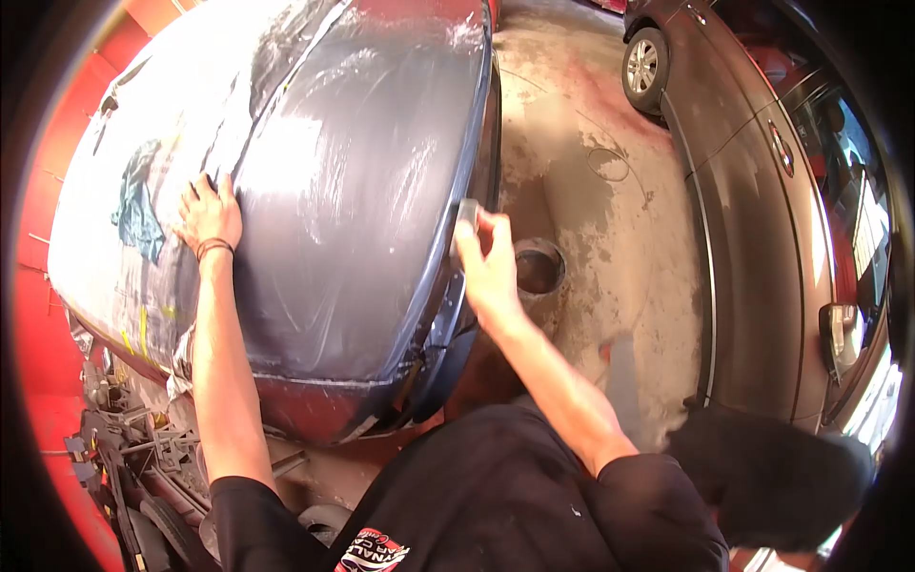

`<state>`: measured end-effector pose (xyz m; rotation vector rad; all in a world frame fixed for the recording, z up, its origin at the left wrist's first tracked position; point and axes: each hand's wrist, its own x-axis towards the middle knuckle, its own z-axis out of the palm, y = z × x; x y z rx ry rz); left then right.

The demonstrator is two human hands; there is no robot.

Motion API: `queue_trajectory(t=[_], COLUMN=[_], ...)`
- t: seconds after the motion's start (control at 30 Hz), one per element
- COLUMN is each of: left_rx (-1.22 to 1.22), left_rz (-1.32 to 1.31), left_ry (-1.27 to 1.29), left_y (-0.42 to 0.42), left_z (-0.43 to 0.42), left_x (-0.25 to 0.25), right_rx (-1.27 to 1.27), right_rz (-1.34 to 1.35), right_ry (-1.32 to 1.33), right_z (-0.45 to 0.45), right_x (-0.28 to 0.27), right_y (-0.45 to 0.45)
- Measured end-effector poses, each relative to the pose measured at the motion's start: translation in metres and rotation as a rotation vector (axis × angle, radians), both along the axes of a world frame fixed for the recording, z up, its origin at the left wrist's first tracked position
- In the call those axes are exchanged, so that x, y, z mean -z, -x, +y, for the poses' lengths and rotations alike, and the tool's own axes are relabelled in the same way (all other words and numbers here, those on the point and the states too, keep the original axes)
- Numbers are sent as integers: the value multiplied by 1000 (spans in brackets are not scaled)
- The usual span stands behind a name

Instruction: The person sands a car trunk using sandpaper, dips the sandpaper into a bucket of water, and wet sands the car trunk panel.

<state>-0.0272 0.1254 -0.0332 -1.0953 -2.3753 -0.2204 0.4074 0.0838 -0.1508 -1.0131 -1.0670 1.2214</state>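
A dark car panel [334,210] with dull, whitish smears lies in front of me, bordered on its left by clear plastic sheeting [181,86]. My left hand [210,217] rests flat with fingers apart where the sheeting meets the panel; dark bands circle its wrist. At the panel's right edge, my right hand [490,272] pinches a small grey sanding block [468,212] between thumb and fingers. The block stands against the blue-edged rim, though its exact contact is hard to see. A crumpled blue-green cloth [139,205] lies on the sheeting, left of my left hand.
A round dark bucket [540,267] stands on the stained floor [610,248] beyond my right hand. Along the right side is a parked dark car [734,191]. Loose parts [143,458] crowd the lower left. A blurred black shape [772,477] is at the lower right.
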Motion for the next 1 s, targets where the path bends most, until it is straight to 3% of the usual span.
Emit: queue_trajectory(t=[0.13,0.2,0.27,0.33,0.4,0.53,0.6,0.67,1.0], left_rx=[-8,-7,7,43,63,48,36,29,-51], left_rz=[29,37,48,16,28,28,77,72,45], left_ry=[8,6,-8,-23,-41,-48,-49,-48,18], left_y=[-1,-3,-2,1,9,9,13,17,21], left_z=[-1,-3,-5,-7,-6,-8,-9,-10,-6], left_x=[-1,-2,-2,-2,2,3,6,7,1], right_rx=[-55,9,-49,19,79,-111,-349,-379,-140], right_rz=[-30,-114,-153,-255,-446,-343,-346,-460,-755], right_ry=[-134,-317,-218,-303,-419,-546,-420,-295,415], right_z=[-35,1,53,90,91,42,22,7,-78], right_x=[5,10,-2,-14,-20,-11,5,28,200], right_y=[-4,-8,-22,-28,-32,-55,-84,-120,-387])
